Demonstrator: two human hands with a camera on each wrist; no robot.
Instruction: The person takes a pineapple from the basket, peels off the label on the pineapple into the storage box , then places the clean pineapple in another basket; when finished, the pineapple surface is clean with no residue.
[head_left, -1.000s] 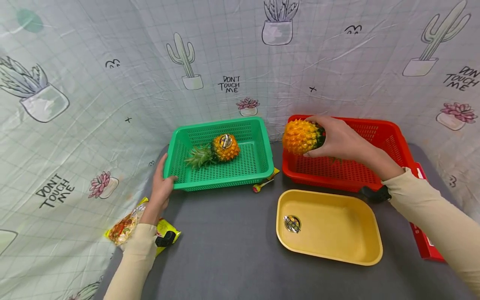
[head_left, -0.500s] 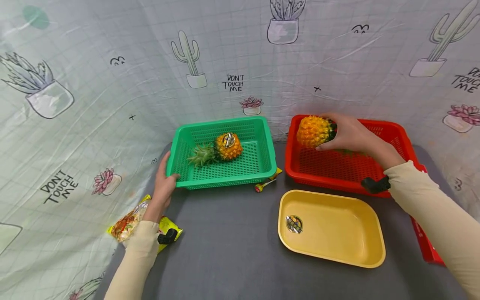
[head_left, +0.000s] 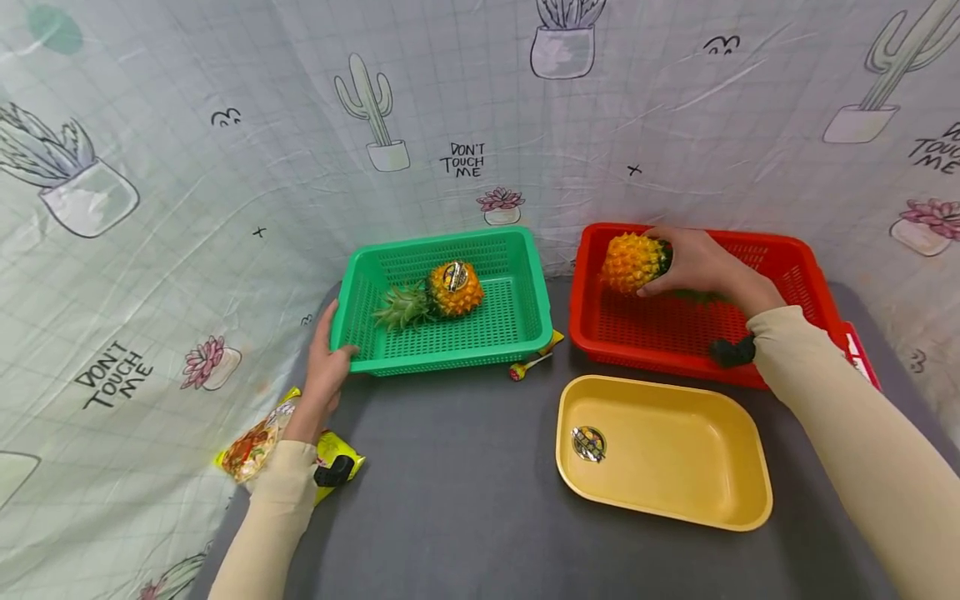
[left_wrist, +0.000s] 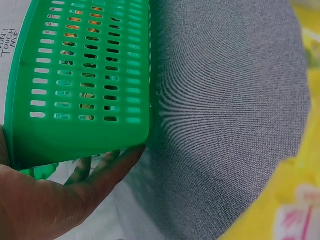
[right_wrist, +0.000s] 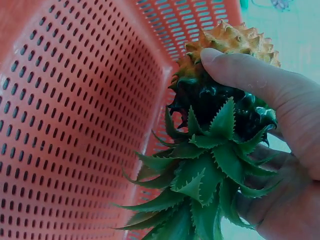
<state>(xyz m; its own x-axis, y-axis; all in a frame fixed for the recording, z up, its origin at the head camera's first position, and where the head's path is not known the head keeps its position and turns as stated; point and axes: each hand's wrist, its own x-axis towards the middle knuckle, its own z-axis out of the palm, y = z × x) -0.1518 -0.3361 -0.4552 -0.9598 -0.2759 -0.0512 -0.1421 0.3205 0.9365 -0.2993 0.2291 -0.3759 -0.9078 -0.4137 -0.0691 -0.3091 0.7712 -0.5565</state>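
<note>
Pineapple (head_left: 630, 265) has gone R, from over L rim of red basket (head_left: 637, 354) to within its L end. R hand (head_left: 697, 262) pinches it, thumb vs fingers; basket floor runs on to R edge. L hand (head_left: 326, 371) grips L edge of green basket (head_left: 450, 358), 2nd pineapple (head_left: 454, 292) inside. Yellow tray (head_left: 660, 450) nr red basket's near edge; lollipop (head_left: 517, 372) by green's near R corner.

A grey, woven-textured tabletop (head_left: 450, 483) fills the lower middle. On it stand a green perforated rectangular plastic basket (head_left: 450, 361) at centre, a red perforated rectangular plastic basket (head_left: 645, 357) right of centre, and a shallow yellow round-cornered tray (head_left: 667, 450) lower right. A small round lollipop (head_left: 517, 372) lies at centre, a shiny yellow printed packet (head_left: 251, 452) lower left.
</note>
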